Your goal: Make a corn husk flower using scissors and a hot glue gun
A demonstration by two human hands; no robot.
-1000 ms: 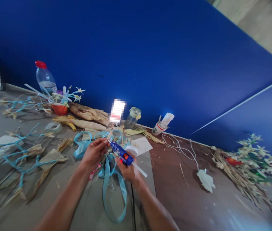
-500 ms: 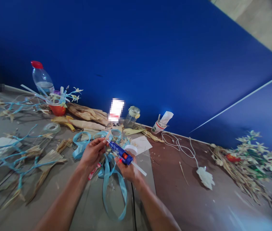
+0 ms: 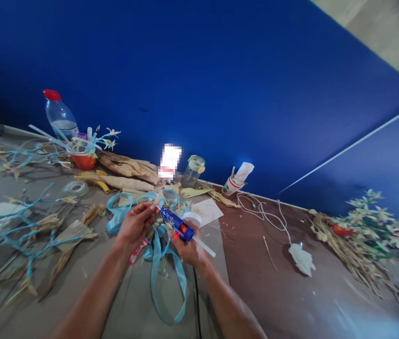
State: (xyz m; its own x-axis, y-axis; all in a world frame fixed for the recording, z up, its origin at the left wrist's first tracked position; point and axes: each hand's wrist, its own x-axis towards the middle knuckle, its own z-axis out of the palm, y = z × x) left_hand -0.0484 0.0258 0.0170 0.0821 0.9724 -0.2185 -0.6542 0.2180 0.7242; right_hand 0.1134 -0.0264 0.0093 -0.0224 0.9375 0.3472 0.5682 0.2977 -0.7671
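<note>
Head view: the glue gun (image 3: 173, 220) stays put, almost unchanged over the last second.
Left hand's (image 3: 136, 227) fingers appear to pinch a small pale strip (image 3: 158, 197) at the nozzle; the right hand's (image 3: 187, 250) wrap the gun, above light-blue ribbon (image 3: 155, 270) on the bench (image 3: 129, 306). Such steadiness suggests gluing remains under way.

One wide head view looks forward and down from above the person's forearms (image 3: 97, 285), which enter at its bottom edge; it sits close over the surface's (image 3: 256, 296) near side, facing the blue partition (image 3: 199, 75) behind.
</note>
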